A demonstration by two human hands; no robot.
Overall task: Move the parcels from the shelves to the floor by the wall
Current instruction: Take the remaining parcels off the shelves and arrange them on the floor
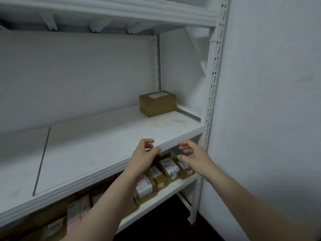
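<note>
One brown cardboard parcel [157, 103] with a white label stands alone at the back right corner of the middle shelf [90, 153]. On the lower shelf [166, 193] several small brown parcels [168, 168] with white labels stand packed together. My left hand [145, 154] and my right hand [192, 155] hover side by side in front of the middle shelf's front edge, palms facing each other, fingers loosely curled and holding nothing. Both hands are well short of the lone parcel.
A white wall [269, 119] runs along the right, next to the perforated white upright [212, 94] of the rack. An upper shelf [112, 9] hangs overhead. Pink and brown packages [78, 211] lie at the lower left. Dark floor [165, 221] shows beneath the rack.
</note>
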